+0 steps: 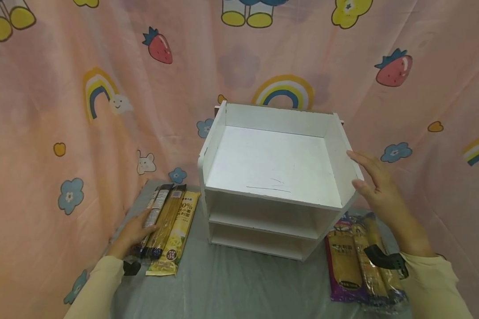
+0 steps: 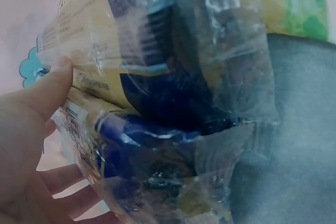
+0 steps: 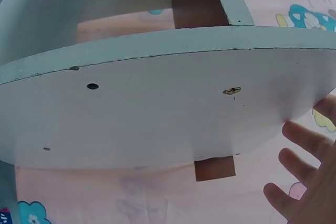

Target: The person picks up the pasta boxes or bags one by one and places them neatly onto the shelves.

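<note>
Resting against the right side panel of the white, open-fronted shelf unit, the right hand has its fingers spread wide; left of the unit, the left hand lies on long, clear-plastic pasta packets with dark ends, fingers loosely apart, thumb touching one. Probably light and slick, with brittle strands inside, these packets are best held around mid-length, without bending; a flat yellow pasta packet lies between them and the unit

One white shelving unit; three pasta packets at left; three packaged bundles at right; one left hand; one right hand.
</note>
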Motion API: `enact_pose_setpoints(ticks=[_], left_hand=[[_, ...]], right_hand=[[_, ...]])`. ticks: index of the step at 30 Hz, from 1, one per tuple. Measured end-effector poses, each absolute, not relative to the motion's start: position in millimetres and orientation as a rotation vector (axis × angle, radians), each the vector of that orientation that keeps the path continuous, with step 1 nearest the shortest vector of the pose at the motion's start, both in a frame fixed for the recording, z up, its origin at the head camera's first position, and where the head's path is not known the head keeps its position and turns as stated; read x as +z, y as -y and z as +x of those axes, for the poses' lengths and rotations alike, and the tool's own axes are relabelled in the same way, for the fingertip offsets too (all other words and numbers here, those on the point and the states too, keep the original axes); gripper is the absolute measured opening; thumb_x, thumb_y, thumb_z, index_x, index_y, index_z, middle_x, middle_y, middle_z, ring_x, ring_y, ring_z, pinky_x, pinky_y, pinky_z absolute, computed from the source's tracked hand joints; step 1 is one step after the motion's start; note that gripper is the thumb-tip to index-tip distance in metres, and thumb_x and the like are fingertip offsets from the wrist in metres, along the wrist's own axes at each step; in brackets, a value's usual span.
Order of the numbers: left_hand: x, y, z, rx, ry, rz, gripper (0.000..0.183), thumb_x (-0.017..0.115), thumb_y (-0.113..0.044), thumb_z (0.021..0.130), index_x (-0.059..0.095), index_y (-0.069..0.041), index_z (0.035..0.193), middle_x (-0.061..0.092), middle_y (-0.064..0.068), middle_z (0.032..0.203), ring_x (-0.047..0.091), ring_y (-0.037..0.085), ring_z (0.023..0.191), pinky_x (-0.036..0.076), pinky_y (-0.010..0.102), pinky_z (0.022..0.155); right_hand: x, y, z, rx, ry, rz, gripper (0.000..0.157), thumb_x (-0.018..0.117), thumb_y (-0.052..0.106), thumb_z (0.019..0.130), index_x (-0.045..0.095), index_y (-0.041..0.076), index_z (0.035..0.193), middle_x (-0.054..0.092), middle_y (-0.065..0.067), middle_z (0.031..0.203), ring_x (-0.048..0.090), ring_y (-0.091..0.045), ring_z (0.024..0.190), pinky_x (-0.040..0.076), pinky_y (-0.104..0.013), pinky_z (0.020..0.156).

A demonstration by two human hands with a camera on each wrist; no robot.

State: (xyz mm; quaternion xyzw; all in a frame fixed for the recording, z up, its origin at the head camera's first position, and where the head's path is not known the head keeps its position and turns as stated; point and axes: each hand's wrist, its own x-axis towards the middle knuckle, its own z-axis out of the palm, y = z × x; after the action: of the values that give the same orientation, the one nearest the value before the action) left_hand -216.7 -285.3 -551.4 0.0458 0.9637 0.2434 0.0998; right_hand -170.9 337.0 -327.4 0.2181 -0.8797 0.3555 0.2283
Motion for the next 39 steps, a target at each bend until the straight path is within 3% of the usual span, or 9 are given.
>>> enact_pose_setpoints(ticks=[8, 12, 15, 23, 27, 30, 33, 35, 39], left_hand=[[-553.3, 287.9, -216.1, 0.756, -2.929, 0.152, 0.069, 0.061, -0.024, 0.097, 0.028, 0.002, 0.153, 0.041, 0.035, 0.148, 0.048, 0.056, 0.125, 0.044, 0.066, 0.097], [-553.0, 290.9, -215.4, 0.794, -2.953, 0.084, 0.066, 0.061, -0.019, 0.097, 0.030, -0.003, 0.154, 0.047, 0.035, 0.143, 0.070, 0.035, 0.074, 0.056, 0.046, 0.068], [-552.9, 291.1, -214.6, 0.801, -2.967, 0.017, 0.066, 0.061, -0.020, 0.098, 0.031, -0.007, 0.154, 0.051, 0.035, 0.139, 0.053, 0.014, 0.044, 0.043, 0.031, 0.047], [-556.4, 286.1, -210.8, 0.796, -3.100, -0.091, 0.057, 0.060, -0.022, 0.098, 0.041, -0.011, 0.150, 0.066, 0.030, 0.120, 0.050, 0.020, 0.052, 0.035, 0.030, 0.043], [-557.5, 285.5, -211.7, 0.840, -3.133, -0.122, 0.052, 0.059, -0.019, 0.098, 0.044, -0.010, 0.148, 0.067, 0.030, 0.112, 0.049, 0.019, 0.049, 0.035, 0.030, 0.041], [-556.9, 285.0, -212.9, 0.869, -3.169, -0.156, 0.048, 0.058, -0.017, 0.098, 0.049, -0.009, 0.145, 0.065, 0.031, 0.120, 0.050, 0.020, 0.053, 0.035, 0.030, 0.042], [-555.0, 284.1, -213.5, 0.899, -3.190, -0.187, 0.046, 0.059, -0.016, 0.098, 0.052, -0.009, 0.143, 0.063, 0.031, 0.124, 0.054, 0.024, 0.056, 0.035, 0.031, 0.042], [-553.9, 283.8, -213.8, 0.899, -3.195, -0.204, 0.046, 0.059, -0.017, 0.097, 0.052, -0.009, 0.142, 0.063, 0.030, 0.125, 0.056, 0.026, 0.059, 0.035, 0.031, 0.042], [-551.2, 282.6, -213.2, 0.907, -3.187, -0.245, 0.046, 0.059, -0.017, 0.098, 0.053, -0.010, 0.142, 0.064, 0.029, 0.124, 0.057, 0.027, 0.060, 0.035, 0.032, 0.042]], right_hand=[[-327.3, -336.0, -170.4, 0.987, 2.421, 0.594, 0.054, 0.056, 0.014, 0.095, 0.046, 0.016, 0.148, 0.036, 0.027, 0.152, 0.027, 0.014, 0.138, 0.017, -0.078, 0.110], [-327.3, -334.4, -171.1, 1.011, 2.406, 0.597, 0.052, 0.056, 0.017, 0.097, 0.047, 0.014, 0.147, 0.040, 0.015, 0.154, 0.028, 0.011, 0.138, 0.018, -0.069, 0.116], [-327.3, -333.6, -171.0, 1.019, 2.412, 0.586, 0.051, 0.056, 0.019, 0.097, 0.047, 0.015, 0.148, 0.041, 0.006, 0.155, 0.029, 0.011, 0.138, 0.018, -0.068, 0.116], [-325.8, -330.3, -168.7, 1.055, 2.433, 0.550, 0.053, 0.057, 0.016, 0.096, 0.046, 0.017, 0.148, 0.040, -0.008, 0.155, 0.028, 0.013, 0.134, 0.016, -0.079, 0.109], [-326.3, -331.3, -168.7, 1.057, 2.447, 0.546, 0.055, 0.055, 0.013, 0.096, 0.044, 0.018, 0.149, 0.039, 0.010, 0.155, 0.027, 0.014, 0.133, 0.015, -0.081, 0.107], [-326.8, -332.4, -168.9, 1.064, 2.445, 0.559, 0.055, 0.053, 0.012, 0.096, 0.043, 0.017, 0.150, 0.036, 0.025, 0.150, 0.027, 0.014, 0.133, 0.015, -0.082, 0.106], [-327.4, -333.3, -169.1, 1.069, 2.439, 0.576, 0.054, 0.052, 0.013, 0.097, 0.043, 0.016, 0.150, 0.035, 0.029, 0.149, 0.027, 0.013, 0.133, 0.014, -0.083, 0.105], [-327.8, -333.5, -169.0, 1.071, 2.438, 0.581, 0.054, 0.052, 0.013, 0.097, 0.043, 0.016, 0.150, 0.036, 0.024, 0.151, 0.027, 0.013, 0.134, 0.014, -0.083, 0.106], [-327.9, -333.1, -169.1, 1.062, 2.441, 0.580, 0.055, 0.052, 0.012, 0.097, 0.042, 0.017, 0.150, 0.037, -0.001, 0.157, 0.027, 0.014, 0.134, 0.014, -0.083, 0.105]])
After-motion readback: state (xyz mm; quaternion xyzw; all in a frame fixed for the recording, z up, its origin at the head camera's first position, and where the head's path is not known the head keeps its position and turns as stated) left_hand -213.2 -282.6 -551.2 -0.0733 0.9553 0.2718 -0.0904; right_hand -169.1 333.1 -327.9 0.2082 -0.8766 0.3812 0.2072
